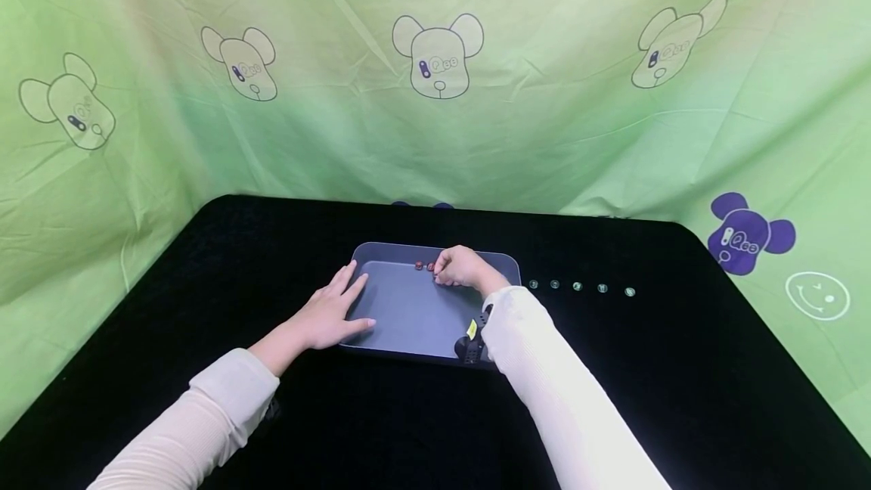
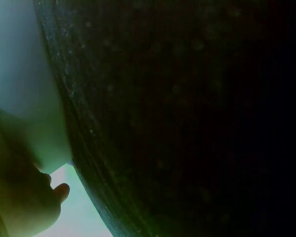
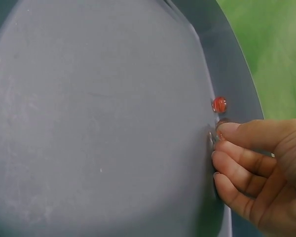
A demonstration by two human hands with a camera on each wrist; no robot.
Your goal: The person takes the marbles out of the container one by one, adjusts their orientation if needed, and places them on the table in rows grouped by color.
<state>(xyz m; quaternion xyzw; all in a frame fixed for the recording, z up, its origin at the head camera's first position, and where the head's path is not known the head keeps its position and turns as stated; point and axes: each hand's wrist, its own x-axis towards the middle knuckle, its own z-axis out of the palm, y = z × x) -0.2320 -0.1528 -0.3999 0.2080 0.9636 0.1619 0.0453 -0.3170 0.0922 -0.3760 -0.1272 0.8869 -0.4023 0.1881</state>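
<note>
A shallow grey tray (image 1: 395, 316) lies on the black table. My left hand (image 1: 330, 312) rests at its left side with fingers spread, the thumb reaching over the near left part. In the dark left wrist view only part of a hand (image 2: 29, 202) shows at the lower left. At the tray's far edge, my right hand (image 1: 463, 267) pinches a small red marble (image 3: 220, 132), mostly hidden by thumb and fingertips. Another glossy red marble (image 3: 219, 104) sits just beyond the fingers, against the tray's far wall.
Right of the tray, several greenish clear marbles (image 1: 578, 286) lie in a row on the black cloth (image 1: 612, 369). A green printed curtain (image 1: 531, 134) stands behind and beside the table. A black wrist camera (image 1: 471, 342) hangs over the tray's near right part.
</note>
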